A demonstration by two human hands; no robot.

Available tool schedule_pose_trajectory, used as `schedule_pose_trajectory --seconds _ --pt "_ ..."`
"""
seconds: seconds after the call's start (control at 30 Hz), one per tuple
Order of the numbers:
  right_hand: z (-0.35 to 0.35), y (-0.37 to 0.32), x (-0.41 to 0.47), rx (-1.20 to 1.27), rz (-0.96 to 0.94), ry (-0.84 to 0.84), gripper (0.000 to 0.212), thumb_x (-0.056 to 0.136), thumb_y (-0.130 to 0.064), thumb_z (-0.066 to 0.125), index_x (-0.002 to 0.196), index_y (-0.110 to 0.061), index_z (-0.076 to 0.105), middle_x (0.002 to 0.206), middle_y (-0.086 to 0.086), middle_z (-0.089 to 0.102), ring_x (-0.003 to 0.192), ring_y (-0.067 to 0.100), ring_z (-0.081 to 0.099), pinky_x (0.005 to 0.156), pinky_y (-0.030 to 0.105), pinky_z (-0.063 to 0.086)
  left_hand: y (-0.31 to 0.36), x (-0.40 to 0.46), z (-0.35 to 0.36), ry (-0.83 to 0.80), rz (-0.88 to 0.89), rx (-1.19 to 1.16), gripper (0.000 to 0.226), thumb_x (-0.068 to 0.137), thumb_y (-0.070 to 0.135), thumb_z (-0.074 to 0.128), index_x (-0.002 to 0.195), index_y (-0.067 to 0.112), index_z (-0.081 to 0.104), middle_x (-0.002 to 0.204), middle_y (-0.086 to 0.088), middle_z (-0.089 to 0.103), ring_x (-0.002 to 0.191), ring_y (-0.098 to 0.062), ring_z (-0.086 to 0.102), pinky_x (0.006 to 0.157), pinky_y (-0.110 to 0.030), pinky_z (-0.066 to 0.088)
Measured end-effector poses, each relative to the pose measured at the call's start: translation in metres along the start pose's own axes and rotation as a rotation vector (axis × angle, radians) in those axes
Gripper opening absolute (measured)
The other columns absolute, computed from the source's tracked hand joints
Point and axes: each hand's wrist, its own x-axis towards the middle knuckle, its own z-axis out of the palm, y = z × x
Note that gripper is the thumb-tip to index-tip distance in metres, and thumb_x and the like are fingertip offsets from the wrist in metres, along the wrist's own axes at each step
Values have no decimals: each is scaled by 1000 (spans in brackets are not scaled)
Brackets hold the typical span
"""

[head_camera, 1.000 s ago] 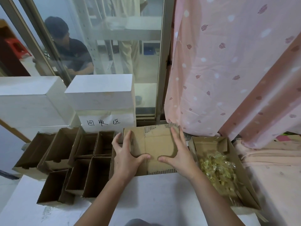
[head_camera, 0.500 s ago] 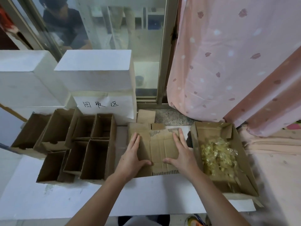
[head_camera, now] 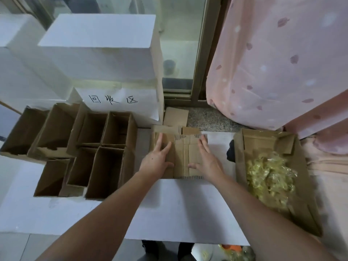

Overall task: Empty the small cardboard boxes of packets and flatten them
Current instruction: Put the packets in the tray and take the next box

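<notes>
Flattened cardboard box (head_camera: 183, 155) lies down on the white tabletop (head_camera: 169, 210), middle of the scene, and both hands are on top of it. Left hand (head_camera: 157, 160) has its palm on the left part, fingers straight and spread toward the far edge; right hand (head_camera: 206, 160) mirrors it on the right part, fingers straight too, thumbs pointing in at each other. Nothing is gripped, just flat palms bearing down, and my read is that's to crush the creases so the panels don't spring back up.

The sheet's long axis looks to run near to far, away from the person, with loose flaps sticking out at the far end toward the window frame. A fold line runs down its middle between the two hands.

Just right of it sits the large open carton (head_camera: 243, 166), holding a heap of clear yellowish packets (head_camera: 269, 174). That looks like the drop spot for contents, kept beside the working hand. On the left, a cluster of small open boxes (head_camera: 105, 166) stands mouths up, touching one another; they appear empty, though the deepest corners are dark. Presumably they're queued for flattening.

Behind them stand white blocks, one carrying a handwritten label (head_camera: 113, 99). A pink spotted curtain (head_camera: 273, 63) hangs at far right.
</notes>
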Motion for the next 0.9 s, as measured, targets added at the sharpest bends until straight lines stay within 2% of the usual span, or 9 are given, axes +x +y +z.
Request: schedule_pose_trajectory --seconds 0.13,0.27,0.37,0.43,0.47,0.53,0.6,0.77,0.9 --pt "6 2 51 -27 -15 -31 111 87 -31 80 164 -22 0 165 -20 -25 155 10 13 120 33 28 -15 44 -7 2 -48 45 94 97 37 72 166 41 9 168 9 -33 137 -32 50 111 -47 48" --pt "21 12 95 -33 11 -41 108 87 -28 80 164 -19 5 167 -19 -21 154 11 14 120 32 28 -31 88 3 -25 -93 27 93 97 32 72 165 44 9 167 13 -32 137 -33 48 111 -49 48" --pt "39 22 116 -65 33 -86 106 88 -26 78 164 -15 6 168 -11 -21 156 12 0 121 26 18 -43 110 23 -51 -93 35 91 97 30 72 164 45 12 169 14 -27 137 -36 46 111 -50 47" --pt "51 26 122 -157 59 -114 104 92 -32 74 164 -14 0 167 -7 -26 157 16 -4 121 33 24 -48 115 34 -68 -95 64 89 99 32 70 163 46 11 171 13 -23 138 -37 44 112 -50 45" --pt "54 27 124 -185 76 -130 104 94 -35 71 163 -16 -4 165 -8 -30 157 18 1 120 38 32 -50 116 36 -68 -95 93 87 100 36 68 163 46 9 171 12 -21 141 -37 41 114 -50 42" --pt "54 25 124 -230 115 -171 104 96 -43 65 162 -21 -12 161 -12 -38 151 22 28 110 41 44 -49 115 35 -65 -77 208 84 101 49 60 164 44 4 173 8 -16 148 -38 28 118 -53 34" --pt "53 20 121 -328 125 -176 101 98 -50 59 162 -23 -15 162 -10 -38 143 26 41 104 41 47 -46 113 31 -56 -42 324 85 101 57 55 165 39 1 174 0 -9 152 -38 19 122 -54 26" --pt "46 9 115 -609 37 -97 93 99 -60 48 163 -16 -3 171 4 -12 156 33 -3 122 47 21 -37 110 32 -55 29 417 83 106 49 49 167 15 4 175 -9 -4 160 -33 5 128 -47 16" --pt "57 16 111 -404 62 -184 89 102 -50 52 163 -18 -4 167 1 -27 155 30 -21 127 47 12 -44 109 41 -132 45 342 83 109 50 38 166 13 -10 174 -6 -19 161 -26 -13 128 -44 17"
